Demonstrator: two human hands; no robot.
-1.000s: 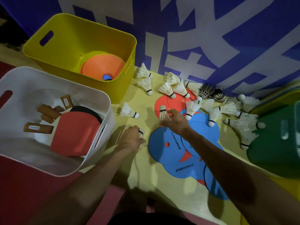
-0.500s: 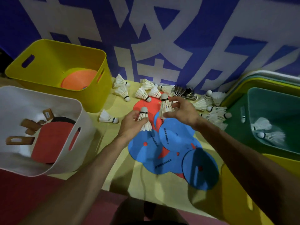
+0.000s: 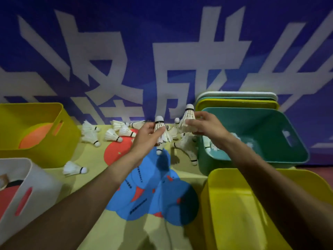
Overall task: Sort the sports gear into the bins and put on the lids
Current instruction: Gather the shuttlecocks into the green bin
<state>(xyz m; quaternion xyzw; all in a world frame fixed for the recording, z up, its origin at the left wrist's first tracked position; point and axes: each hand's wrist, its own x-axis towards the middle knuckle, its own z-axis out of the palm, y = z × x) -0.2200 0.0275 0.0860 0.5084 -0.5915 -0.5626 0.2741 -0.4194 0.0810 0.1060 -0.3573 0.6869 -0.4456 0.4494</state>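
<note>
Head camera, and we've got both hands up over the mat (image 3: 93, 179), each with a catch. The left hand (image 3: 145, 137) curls its fingers round a shuttlecock (image 3: 160, 128), cork up, feathers bunched in the palm (there may be more than one in that fist, we can't tell). The right hand (image 3: 204, 126) pinches a second shuttlecock (image 3: 188, 115) by its skirt between thumb and fingertips, cork high. Why hold them that way? We reckon the feathers are simply the easiest part to grab.

Both shuttlecocks hang just left of the green bin (image 3: 295, 150), which already has white shuttlecocks (image 3: 241, 139) inside, so we judge that's where they're headed. Plenty of loose shuttlecocks (image 3: 90, 136) lie on the mat by the wall, around the red disc (image 3: 115, 150) and near the blue discs (image 3: 162, 195).

The lids (image 3: 234, 98) stand stacked behind the green bin, handy for closing up. The yellow bin (image 3: 45, 154) holds an orange disc (image 3: 34, 136), and the white bin (image 3: 41, 184) holds a paddle (image 3: 7, 193).
</note>
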